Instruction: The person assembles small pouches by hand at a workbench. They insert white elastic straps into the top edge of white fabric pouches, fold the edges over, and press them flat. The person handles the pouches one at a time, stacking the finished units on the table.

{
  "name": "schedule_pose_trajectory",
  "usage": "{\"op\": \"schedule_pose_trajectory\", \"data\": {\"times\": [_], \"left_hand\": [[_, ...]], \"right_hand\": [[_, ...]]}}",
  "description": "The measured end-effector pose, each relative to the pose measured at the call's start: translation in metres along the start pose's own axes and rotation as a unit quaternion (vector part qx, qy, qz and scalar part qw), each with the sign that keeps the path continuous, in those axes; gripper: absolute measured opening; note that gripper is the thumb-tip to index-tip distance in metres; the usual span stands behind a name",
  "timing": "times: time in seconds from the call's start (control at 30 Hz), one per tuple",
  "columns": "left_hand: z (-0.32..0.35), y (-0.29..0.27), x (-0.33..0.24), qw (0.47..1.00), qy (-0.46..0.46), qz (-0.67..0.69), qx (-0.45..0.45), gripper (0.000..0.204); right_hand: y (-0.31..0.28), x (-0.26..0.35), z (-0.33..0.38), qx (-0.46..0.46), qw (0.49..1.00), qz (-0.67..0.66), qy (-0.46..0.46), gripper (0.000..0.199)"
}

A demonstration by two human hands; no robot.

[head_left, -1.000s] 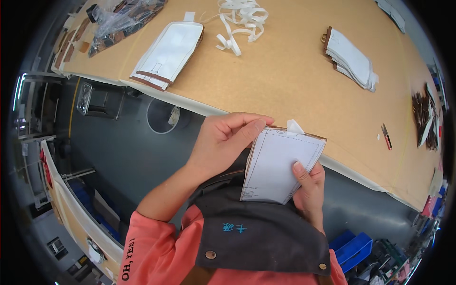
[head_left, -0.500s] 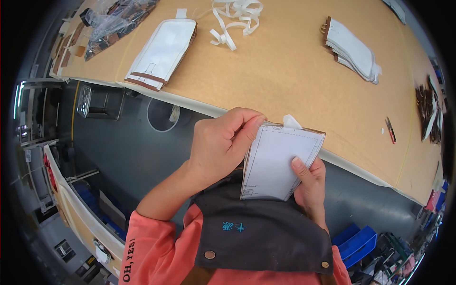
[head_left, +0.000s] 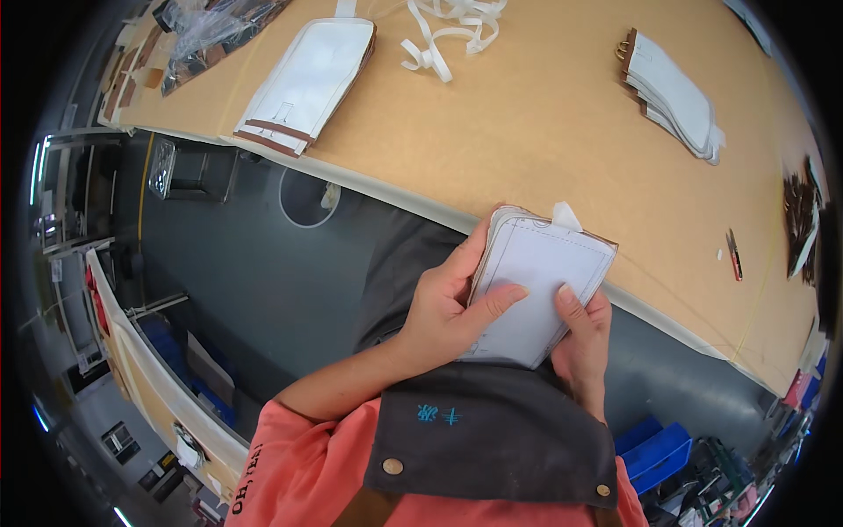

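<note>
Against my dark apron I hold a stack of white-faced panels (head_left: 540, 259) with thin brown edges, dashed outlines and a white tab sticking up at the top. My left hand (head_left: 448, 312) grips its left side, the thumb flat across the front face and the fingers behind. My right hand (head_left: 584, 338) is closed around the right edge, its thumb on the front. Most fingers of both hands are hidden behind the stack. Its lower end disappears at the apron.
On the table (head_left: 527, 114) lie another white panel stack (head_left: 316, 79) at the left, loose white tape (head_left: 452, 35), a fanned pile of panels (head_left: 672, 97), a red-handled cutting tool (head_left: 734, 255) and brown strips (head_left: 801, 224). A bin (head_left: 307, 198) stands on the floor; blue crates (head_left: 654, 457) sit lower right.
My left hand has gone from pinching the stack's top left corner to gripping its left side, thumb on the front. The stack's top edges now look slightly fanned at the left corner.
</note>
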State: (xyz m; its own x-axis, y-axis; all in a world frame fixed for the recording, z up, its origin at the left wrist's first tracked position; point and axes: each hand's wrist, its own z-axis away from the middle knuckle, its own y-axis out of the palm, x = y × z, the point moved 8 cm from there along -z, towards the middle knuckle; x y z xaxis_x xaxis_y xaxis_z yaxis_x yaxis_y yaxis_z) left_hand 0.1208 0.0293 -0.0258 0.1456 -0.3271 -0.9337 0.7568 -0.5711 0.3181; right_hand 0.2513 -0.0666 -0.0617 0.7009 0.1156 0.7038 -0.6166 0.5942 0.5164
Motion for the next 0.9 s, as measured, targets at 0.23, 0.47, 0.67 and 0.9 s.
{"op": "schedule_pose_trajectory", "data": {"times": [0.23, 0.47, 0.67, 0.9], "left_hand": [[0.010, 0.004, -0.007, 0.953, 0.084, -0.285, -0.057, 0.063], [-0.013, -0.004, -0.013, 0.996, 0.043, -0.039, -0.070, 0.055], [-0.029, -0.006, -0.014, 0.995, -0.046, 0.061, -0.066, 0.037], [-0.026, -0.007, -0.026, 0.994, -0.030, -0.055, -0.091, 0.035]], "right_hand": [[0.003, -0.004, -0.004, -0.032, 0.999, 0.011, -0.005, 0.037], [0.005, -0.004, -0.005, -0.006, 1.000, 0.000, 0.012, 0.037], [0.009, -0.004, -0.005, 0.002, 1.000, -0.012, 0.015, 0.038], [0.010, -0.006, -0.005, 0.006, 1.000, -0.008, 0.024, 0.040]]}}
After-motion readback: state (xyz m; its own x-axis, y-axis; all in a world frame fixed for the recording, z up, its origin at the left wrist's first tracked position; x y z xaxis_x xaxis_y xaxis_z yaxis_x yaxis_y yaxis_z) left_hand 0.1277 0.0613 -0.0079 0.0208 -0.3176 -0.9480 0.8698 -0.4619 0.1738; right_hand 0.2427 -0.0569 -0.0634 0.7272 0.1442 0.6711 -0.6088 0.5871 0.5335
